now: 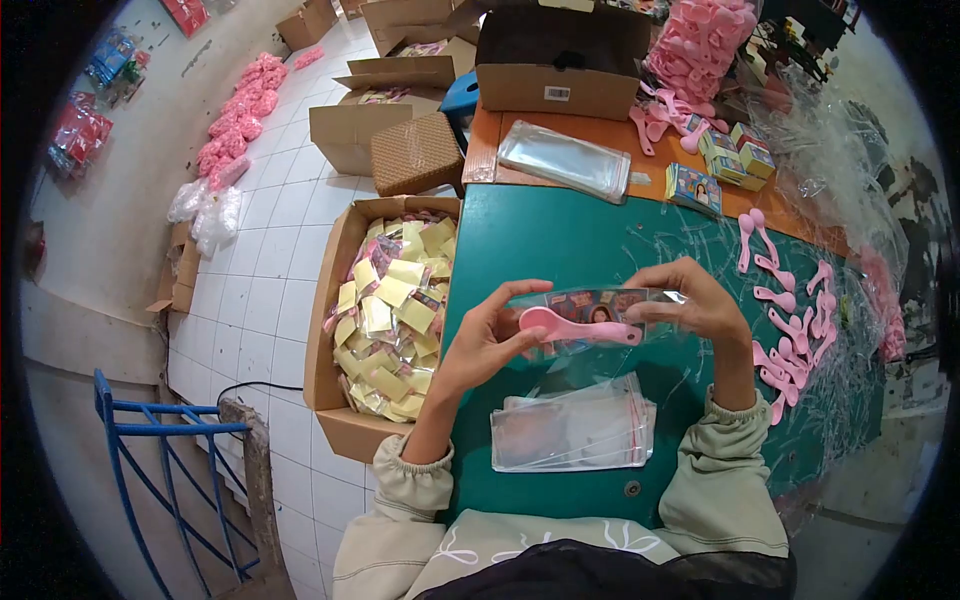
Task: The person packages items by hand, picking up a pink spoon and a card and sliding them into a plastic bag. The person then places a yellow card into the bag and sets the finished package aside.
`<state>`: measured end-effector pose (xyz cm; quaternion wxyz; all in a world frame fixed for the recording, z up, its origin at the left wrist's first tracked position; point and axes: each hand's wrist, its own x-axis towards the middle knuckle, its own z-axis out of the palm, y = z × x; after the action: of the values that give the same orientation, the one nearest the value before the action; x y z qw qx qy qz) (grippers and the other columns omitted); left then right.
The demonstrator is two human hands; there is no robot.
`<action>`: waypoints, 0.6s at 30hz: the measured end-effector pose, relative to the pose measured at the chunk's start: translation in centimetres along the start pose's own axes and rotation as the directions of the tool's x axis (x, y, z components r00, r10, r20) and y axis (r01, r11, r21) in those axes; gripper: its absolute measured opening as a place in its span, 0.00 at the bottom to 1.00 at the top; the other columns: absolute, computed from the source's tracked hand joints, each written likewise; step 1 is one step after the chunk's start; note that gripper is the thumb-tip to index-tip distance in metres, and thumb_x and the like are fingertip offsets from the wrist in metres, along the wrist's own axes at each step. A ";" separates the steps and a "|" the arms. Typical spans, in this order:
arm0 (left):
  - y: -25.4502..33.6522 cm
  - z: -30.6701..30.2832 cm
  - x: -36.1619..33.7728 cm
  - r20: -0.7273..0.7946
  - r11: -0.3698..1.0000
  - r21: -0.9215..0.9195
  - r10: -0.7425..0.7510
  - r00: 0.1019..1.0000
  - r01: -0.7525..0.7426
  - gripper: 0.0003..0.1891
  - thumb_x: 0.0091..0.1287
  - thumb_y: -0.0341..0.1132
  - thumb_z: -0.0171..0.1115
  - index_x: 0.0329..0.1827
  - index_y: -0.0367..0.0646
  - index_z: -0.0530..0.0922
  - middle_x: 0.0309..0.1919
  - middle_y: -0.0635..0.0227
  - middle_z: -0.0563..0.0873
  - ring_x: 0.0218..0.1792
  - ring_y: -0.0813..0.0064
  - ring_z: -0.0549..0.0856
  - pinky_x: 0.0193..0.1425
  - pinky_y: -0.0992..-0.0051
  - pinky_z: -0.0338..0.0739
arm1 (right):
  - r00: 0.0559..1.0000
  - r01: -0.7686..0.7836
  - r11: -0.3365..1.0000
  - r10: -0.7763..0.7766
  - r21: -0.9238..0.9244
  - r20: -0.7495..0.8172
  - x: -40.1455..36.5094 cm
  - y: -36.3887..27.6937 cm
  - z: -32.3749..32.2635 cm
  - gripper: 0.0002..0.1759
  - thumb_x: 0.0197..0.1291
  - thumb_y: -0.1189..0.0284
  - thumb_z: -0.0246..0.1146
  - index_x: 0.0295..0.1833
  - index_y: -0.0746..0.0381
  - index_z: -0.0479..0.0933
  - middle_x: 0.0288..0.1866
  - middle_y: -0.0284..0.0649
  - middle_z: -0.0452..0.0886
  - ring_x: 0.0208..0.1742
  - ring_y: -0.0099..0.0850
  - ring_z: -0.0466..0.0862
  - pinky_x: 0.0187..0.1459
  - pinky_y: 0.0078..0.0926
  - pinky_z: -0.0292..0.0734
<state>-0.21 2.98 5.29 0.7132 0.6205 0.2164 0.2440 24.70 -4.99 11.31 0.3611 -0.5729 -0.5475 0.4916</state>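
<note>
A pink spoon (580, 328) lies against a printed card (578, 302) inside a clear plastic bag, held up above the green table. My left hand (492, 335) grips the bag at the spoon's bowl end, thumb over the bowl. At the other end, by the handle, my right hand (690, 302) pinches the bag between thumb and fingers. Below them, a loose stack of clear plastic bags (572, 430) rests on the table near my body. To the right of my right hand, several loose pink spoons (790, 350) are scattered.
Left of the table (530, 235), a cardboard box (330, 370) holds many filled packets. Toward the back are a pile of clear bags (565, 160), printed cards (693, 188), an upright carton (560, 60) and a large bag of pink spoons (703, 45). Clear plastic wrap covers the right edge.
</note>
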 end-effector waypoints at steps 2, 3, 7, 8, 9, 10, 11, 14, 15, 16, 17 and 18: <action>0.3 0.4 -0.1 0.026 0.997 -0.059 -0.052 0.998 0.053 0.22 0.65 0.28 0.60 0.61 0.39 0.67 0.36 0.63 0.84 0.35 0.79 0.83 0.37 0.81 0.79 | 0.993 -0.115 0.992 0.113 -0.054 -0.030 -0.3 -0.7 -0.3 0.13 0.46 0.72 0.72 0.26 0.64 0.73 0.22 0.27 0.71 0.26 0.16 0.68 0.28 0.18 0.64; 0.3 0.6 -0.2 0.040 0.993 -0.087 -0.079 0.996 0.082 0.21 0.65 0.29 0.59 0.61 0.39 0.67 0.36 0.63 0.84 0.35 0.79 0.83 0.38 0.81 0.79 | 0.997 -0.057 0.996 0.054 -0.063 -0.049 -0.3 -0.2 -0.5 0.13 0.45 0.72 0.72 0.27 0.64 0.73 0.23 0.27 0.72 0.26 0.16 0.69 0.28 0.18 0.65; -3.1 0.2 0.2 0.075 0.997 -0.068 -0.028 0.997 0.033 0.23 0.67 0.30 0.58 0.64 0.40 0.66 0.41 0.60 0.83 0.40 0.76 0.83 0.42 0.79 0.80 | 0.990 0.001 0.987 -0.023 -0.158 -0.137 0.2 1.1 -0.3 0.11 0.45 0.73 0.72 0.27 0.65 0.75 0.24 0.30 0.75 0.26 0.18 0.72 0.28 0.20 0.67; -3.1 0.5 0.3 -0.031 0.999 0.039 -0.014 0.999 0.015 0.24 0.68 0.32 0.57 0.66 0.41 0.63 0.43 0.57 0.82 0.42 0.74 0.83 0.44 0.77 0.80 | 0.986 -0.031 0.980 -0.003 -0.198 -0.168 0.1 0.9 -0.3 0.11 0.45 0.73 0.72 0.27 0.65 0.75 0.24 0.31 0.75 0.26 0.18 0.73 0.29 0.20 0.67; -3.0 0.9 0.4 -0.135 0.989 0.145 0.012 0.991 0.008 0.25 0.69 0.33 0.55 0.68 0.42 0.60 0.45 0.55 0.81 0.44 0.72 0.83 0.45 0.75 0.80 | 0.969 -0.007 0.961 -0.063 -0.277 -0.241 0.2 0.6 0.0 0.11 0.45 0.73 0.72 0.29 0.65 0.76 0.25 0.33 0.76 0.28 0.22 0.74 0.31 0.21 0.68; -3.0 1.3 0.5 -0.235 0.968 0.249 0.048 0.971 0.012 0.26 0.70 0.35 0.53 0.69 0.42 0.57 0.47 0.53 0.81 0.45 0.70 0.83 0.47 0.74 0.80 | 0.944 0.010 0.934 -0.126 -0.356 -0.305 0.3 0.3 0.6 0.12 0.45 0.73 0.72 0.32 0.65 0.76 0.27 0.36 0.77 0.29 0.25 0.76 0.33 0.22 0.69; -3.0 1.6 0.5 -0.190 0.996 0.053 -0.062 0.980 0.073 0.27 0.72 0.36 0.50 0.71 0.42 0.52 0.48 0.51 0.80 0.46 0.68 0.83 0.47 0.73 0.80 | 0.912 0.019 0.901 -0.193 -0.433 -0.362 0.3 0.1 1.0 0.13 0.45 0.73 0.71 0.34 0.65 0.76 0.28 0.38 0.78 0.30 0.29 0.77 0.34 0.23 0.71; -3.2 1.9 0.3 -0.017 0.910 -0.329 -0.271 0.962 0.251 0.30 0.75 0.39 0.42 0.73 0.43 0.40 0.50 0.47 0.79 0.48 0.63 0.83 0.49 0.69 0.80 | 0.932 0.333 0.792 -0.360 -0.512 0.049 0.9 1.3 2.0 0.20 0.46 0.70 0.70 0.45 0.64 0.75 0.41 0.45 0.78 0.42 0.41 0.79 0.44 0.31 0.73; -3.3 2.0 0.2 -0.001 0.900 -0.337 -0.295 0.956 0.277 0.30 0.75 0.39 0.40 0.73 0.44 0.37 0.50 0.46 0.79 0.49 0.61 0.83 0.50 0.68 0.79 | 0.925 0.381 0.737 -0.310 -0.558 0.221 0.9 2.0 2.2 0.26 0.48 0.67 0.69 0.53 0.61 0.72 0.51 0.47 0.74 0.51 0.46 0.75 0.50 0.37 0.72; -3.4 2.0 0.0 0.015 0.889 -0.344 -0.318 0.948 0.303 0.30 0.76 0.40 0.38 0.73 0.44 0.34 0.50 0.45 0.79 0.49 0.60 0.82 0.51 0.66 0.79 | 0.939 0.344 0.758 -0.261 -0.554 0.226 0.7 2.2 2.4 0.26 0.48 0.67 0.69 0.53 0.61 0.72 0.51 0.46 0.74 0.52 0.45 0.75 0.51 0.37 0.72; -3.5 1.8 -0.2 0.008 0.870 -0.370 -0.348 0.937 0.326 0.31 0.75 0.37 0.40 0.74 0.45 0.34 0.51 0.45 0.78 0.51 0.59 0.82 0.52 0.65 0.79 | 0.950 0.306 0.777 -0.210 -0.550 0.233 0.7 2.0 2.8 0.25 0.48 0.67 0.69 0.53 0.60 0.72 0.51 0.46 0.73 0.52 0.45 0.74 0.51 0.37 0.71; -3.7 1.5 -0.4 0.020 0.881 -0.353 -0.330 0.944 0.315 0.31 0.75 0.36 0.41 0.74 0.46 0.34 0.51 0.45 0.78 0.51 0.60 0.82 0.52 0.66 0.79 | 0.958 0.266 0.794 -0.155 -0.547 0.240 0.6 1.9 3.3 0.25 0.49 0.67 0.68 0.53 0.60 0.72 0.51 0.46 0.73 0.53 0.44 0.74 0.52 0.37 0.71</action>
<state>0.71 1.13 1.83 0.8384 0.4334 0.2839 0.1694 22.02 -5.10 8.57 0.1727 -0.5425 -0.7612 0.3107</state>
